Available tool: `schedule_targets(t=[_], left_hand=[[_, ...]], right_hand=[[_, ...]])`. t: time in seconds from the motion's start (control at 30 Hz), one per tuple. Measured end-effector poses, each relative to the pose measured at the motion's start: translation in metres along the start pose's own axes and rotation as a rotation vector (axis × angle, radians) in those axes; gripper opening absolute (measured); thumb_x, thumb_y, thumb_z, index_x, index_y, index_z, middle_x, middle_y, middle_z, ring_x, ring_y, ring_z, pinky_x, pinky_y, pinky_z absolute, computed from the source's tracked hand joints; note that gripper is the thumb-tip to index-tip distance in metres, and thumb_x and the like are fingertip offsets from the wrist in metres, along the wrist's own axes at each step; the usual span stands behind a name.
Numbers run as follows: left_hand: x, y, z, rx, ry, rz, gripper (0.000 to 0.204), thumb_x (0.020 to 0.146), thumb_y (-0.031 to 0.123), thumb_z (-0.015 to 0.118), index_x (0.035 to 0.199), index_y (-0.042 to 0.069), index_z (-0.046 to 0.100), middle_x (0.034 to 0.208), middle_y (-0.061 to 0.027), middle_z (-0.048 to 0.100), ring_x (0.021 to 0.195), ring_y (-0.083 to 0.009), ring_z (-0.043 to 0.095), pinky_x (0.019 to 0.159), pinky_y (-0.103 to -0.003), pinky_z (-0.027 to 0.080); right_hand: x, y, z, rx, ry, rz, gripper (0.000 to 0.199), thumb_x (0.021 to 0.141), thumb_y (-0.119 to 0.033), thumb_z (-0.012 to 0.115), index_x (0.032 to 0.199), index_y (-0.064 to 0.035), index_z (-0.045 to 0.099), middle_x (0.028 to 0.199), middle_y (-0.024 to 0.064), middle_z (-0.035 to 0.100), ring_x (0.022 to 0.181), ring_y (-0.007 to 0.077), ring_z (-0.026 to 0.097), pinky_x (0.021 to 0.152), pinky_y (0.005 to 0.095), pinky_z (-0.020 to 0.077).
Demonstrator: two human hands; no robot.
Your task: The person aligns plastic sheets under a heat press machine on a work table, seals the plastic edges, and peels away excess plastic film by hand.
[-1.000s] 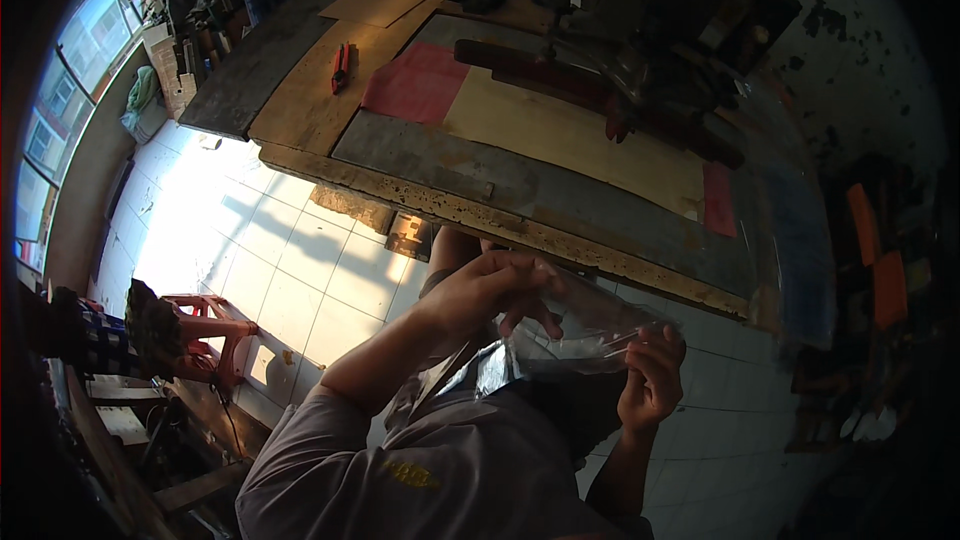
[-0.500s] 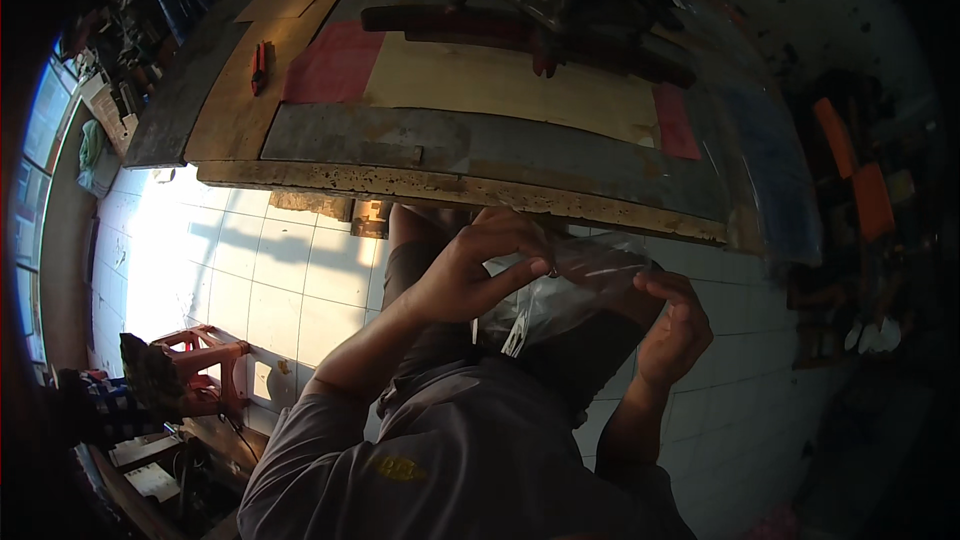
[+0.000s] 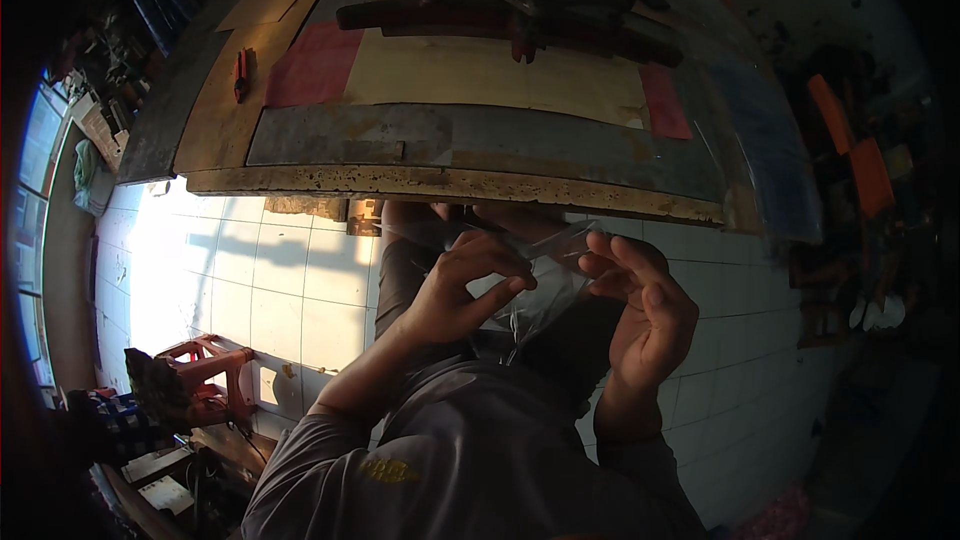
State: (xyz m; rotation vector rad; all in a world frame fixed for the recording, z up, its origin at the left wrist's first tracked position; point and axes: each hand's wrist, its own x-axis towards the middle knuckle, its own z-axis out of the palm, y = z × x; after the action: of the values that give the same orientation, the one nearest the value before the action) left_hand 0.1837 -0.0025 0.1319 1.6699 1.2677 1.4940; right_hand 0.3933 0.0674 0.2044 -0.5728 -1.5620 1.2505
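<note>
A clear, crinkled plastic bag [image 3: 545, 290] lies over my lap, just below the bench edge. My left hand [image 3: 470, 285] is closed in a pinch on its left part, thumb and forefinger close together. On the other side my right hand [image 3: 650, 315] has its fingers loosely curved and apart, the fingertips beside the upper right edge of the plastic. Whether those fingertips touch the film I cannot tell. Thin white streaks, perhaps folds catching light, run down the lower part of the bag.
In front of me stands a worn workbench [image 3: 450, 181] with a pale yellow sheet [image 3: 480, 75] flanked by red pieces. A dark press-like device [image 3: 510, 30] sits above it. A red cutter knife [image 3: 241, 75] lies left. A red plastic stool [image 3: 215, 375] is on the tiled floor.
My right hand has moved up and left, nearer my left hand, its fingers curling over the plastic's edge. My left hand has shifted slightly left and the bag has changed shape.
</note>
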Motion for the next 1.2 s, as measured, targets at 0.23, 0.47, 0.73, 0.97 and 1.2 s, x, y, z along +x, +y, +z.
schedule_targets(t=[0.23,0.47,0.73,0.97,1.2], left_hand=[[-0.001,0.0039,0.0027,-0.022,-0.036,-0.021,0.005,0.095,0.011,0.074,0.095,0.009,0.078,0.099,-0.0024,0.076,0.098,-0.0197,0.069,0.097,-0.038,0.045],[-0.0002,0.0032,0.0044,-0.045,-0.05,0.001,0.005,0.095,0.011,0.073,0.096,0.009,0.078,0.099,-0.0022,0.077,0.098,-0.0191,0.07,0.097,-0.037,0.045],[0.0,0.0043,0.0068,-0.075,-0.064,-0.008,0.005,0.096,0.012,0.073,0.096,0.009,0.077,0.099,-0.0024,0.077,0.097,-0.0188,0.071,0.097,-0.037,0.044],[-0.001,0.0047,0.0052,-0.068,-0.06,-0.019,0.005,0.096,0.012,0.073,0.096,0.009,0.077,0.099,-0.0025,0.077,0.097,-0.0188,0.071,0.096,-0.037,0.045],[-0.0024,0.0033,0.0055,-0.067,-0.063,-0.033,0.006,0.096,0.012,0.072,0.097,0.008,0.077,0.099,-0.0032,0.077,0.099,-0.0205,0.07,0.097,-0.038,0.045]], right_hand=[[0.0008,-0.0049,0.0037,0.015,-0.017,0.035,0.052,0.103,-0.027,0.041,0.133,0.0076,0.067,0.12,0.0254,0.075,0.093,0.0293,0.076,0.073,0.0313,0.0579],[0.0006,-0.0055,0.0013,0.072,0.011,0.05,0.042,0.104,-0.022,0.049,0.131,0.0025,0.07,0.118,0.0235,0.076,0.093,0.0269,0.077,0.073,0.0313,0.0548],[-0.0008,-0.0021,-0.0009,-0.036,-0.008,0.045,0.032,0.106,-0.012,0.053,0.129,0.0013,0.071,0.12,0.0229,0.075,0.091,0.0252,0.077,0.071,0.03,0.0546],[0.0055,-0.001,0.0005,0.267,-0.028,0.21,0.048,0.108,-0.021,0.045,0.149,0.0035,0.054,0.138,0.0224,0.068,0.107,0.026,0.074,0.08,0.0307,0.0552],[0.0068,0.0039,-0.0061,0.39,-0.111,0.275,0.054,0.106,-0.024,0.044,0.153,0.0034,0.05,0.142,0.0229,0.065,0.112,0.0268,0.072,0.084,0.0318,0.0552]])
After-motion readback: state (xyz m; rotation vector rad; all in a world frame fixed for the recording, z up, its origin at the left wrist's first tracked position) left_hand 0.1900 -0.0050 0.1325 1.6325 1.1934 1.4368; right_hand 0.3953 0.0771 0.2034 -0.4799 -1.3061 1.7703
